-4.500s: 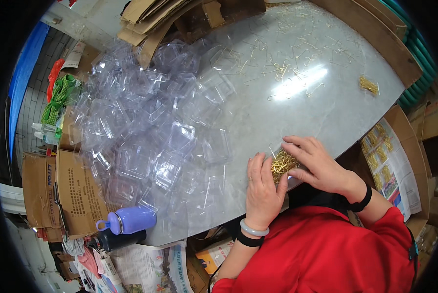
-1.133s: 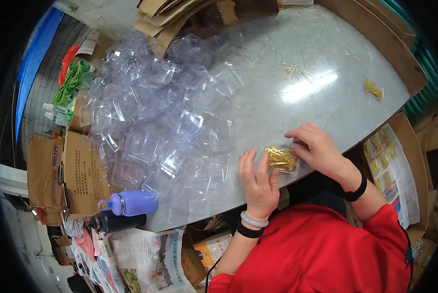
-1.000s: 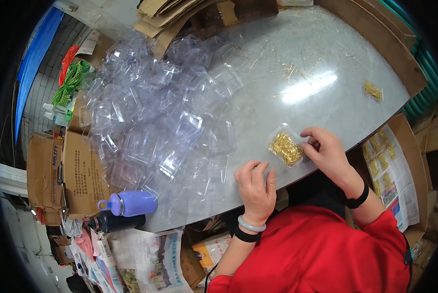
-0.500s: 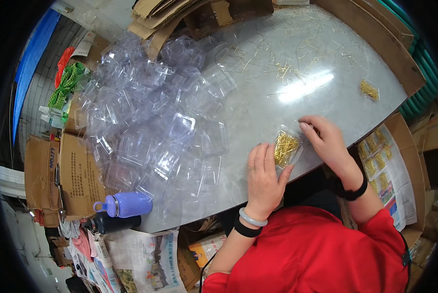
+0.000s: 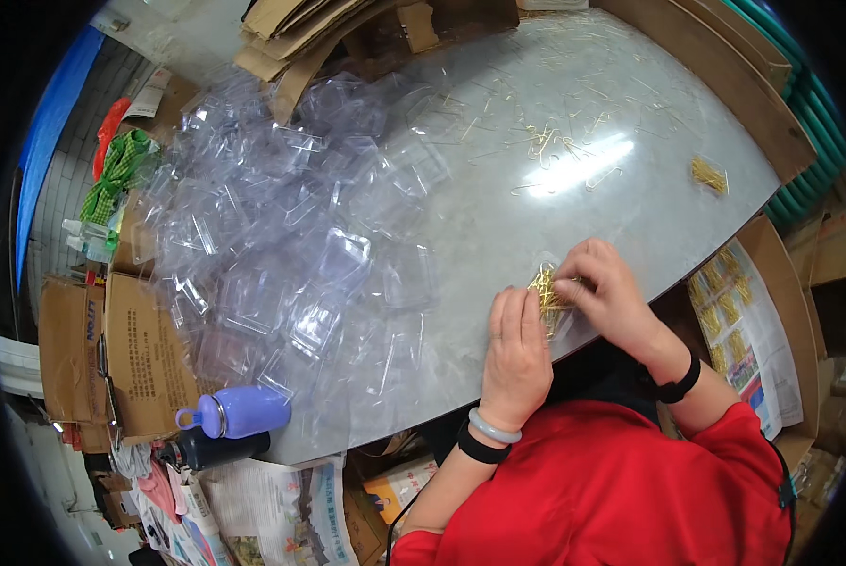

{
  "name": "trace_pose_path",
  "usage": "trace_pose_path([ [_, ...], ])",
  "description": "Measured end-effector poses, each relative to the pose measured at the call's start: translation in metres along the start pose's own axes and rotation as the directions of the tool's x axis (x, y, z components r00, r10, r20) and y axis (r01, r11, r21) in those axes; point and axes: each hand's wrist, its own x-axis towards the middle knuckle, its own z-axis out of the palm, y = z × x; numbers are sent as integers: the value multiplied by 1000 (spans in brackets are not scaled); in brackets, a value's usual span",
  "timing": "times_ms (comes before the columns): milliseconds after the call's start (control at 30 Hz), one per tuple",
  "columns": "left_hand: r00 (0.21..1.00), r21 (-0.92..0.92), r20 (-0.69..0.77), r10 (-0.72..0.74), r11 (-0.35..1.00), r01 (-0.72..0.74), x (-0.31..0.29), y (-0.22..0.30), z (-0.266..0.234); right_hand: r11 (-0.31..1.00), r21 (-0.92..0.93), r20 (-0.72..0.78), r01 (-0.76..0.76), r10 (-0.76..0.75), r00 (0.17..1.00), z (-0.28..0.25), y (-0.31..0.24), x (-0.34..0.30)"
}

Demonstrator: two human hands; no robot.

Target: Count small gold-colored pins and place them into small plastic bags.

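Hands meet over one small bundle of gold wire pins (image 5: 547,294) at the near edge of the grey table (image 5: 498,217). The left hand (image 5: 515,357) lies flat, fingers together, pressing down beside the bundle, seemingly to pin a clear plastic case there so it cannot slide; the case itself is hard to make out under the fingers. The right hand (image 5: 610,294) has its fingertips pinched on the bundle's far end, loosely curled rather than clenched, as if feeding or straightening the pins. Whether the pins sit inside the case or on top of it, I cannot tell.

To the left spreads a heap of empty clear plastic cases (image 5: 272,236), overlapping too thickly to count, within easy reach of the left arm. Loose gold pins (image 5: 555,146) are scattered across the far side of the table, also too many to count, and one more small bundle (image 5: 708,174) lies apart near the right edge. One purple bottle (image 5: 237,412) lies on its side at the table's near-left corner, with one dark bottle (image 5: 206,449) just below it. Flattened cardboard (image 5: 291,28) is stacked at the far end.
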Motion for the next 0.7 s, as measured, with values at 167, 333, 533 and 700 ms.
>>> trace_pose_path([
  [167,1000,27,-21,23,999,-22,-1,1,-2,954,257,-90,-154,182,979,-6,-1,-6],
  [333,998,84,-22,62,995,-60,2,1,-1,987,69,-57,-146,150,987,-6,5,-10],
  [533,999,0,-36,37,999,-37,0,-1,-1,879,333,42,-342,348,936,-16,16,0],
  [700,1000,-66,-28,8,998,-10,3,0,-2,743,475,313,-472,359,879,-37,24,11],
])
